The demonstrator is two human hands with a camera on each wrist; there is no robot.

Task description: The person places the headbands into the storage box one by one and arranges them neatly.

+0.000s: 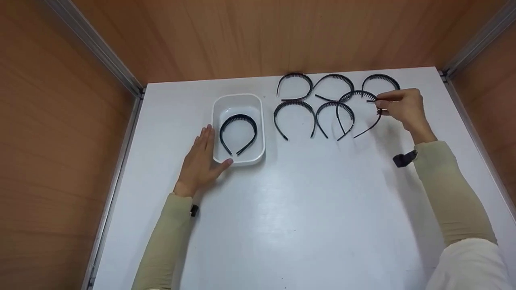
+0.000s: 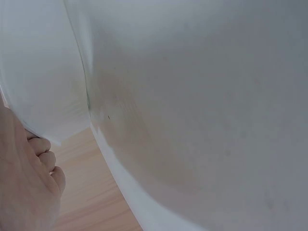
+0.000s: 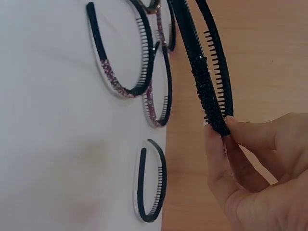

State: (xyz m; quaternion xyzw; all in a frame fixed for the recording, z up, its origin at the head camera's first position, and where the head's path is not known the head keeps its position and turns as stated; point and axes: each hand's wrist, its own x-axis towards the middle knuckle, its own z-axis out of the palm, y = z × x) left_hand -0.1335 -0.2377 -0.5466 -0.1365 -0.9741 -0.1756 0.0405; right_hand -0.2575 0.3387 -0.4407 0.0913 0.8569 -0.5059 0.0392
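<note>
At least one headband (image 1: 238, 117) is in the tub (image 1: 223, 108) our stretched-out left hand (image 1: 198, 163) touches. Right of it, our right hand (image 1: 404, 108) pinches another headband (image 3: 207, 89); five wait.

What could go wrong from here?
1. The right hand pinches the held headband at just one spot, so it might swivel or slip.
2. In the head view, the held headband overlaps the neighbouring headbands; its comb teeth could snag one if it passes low.
3. The left hand lies against the white tray with straight fingers; a push could slide it.
</note>
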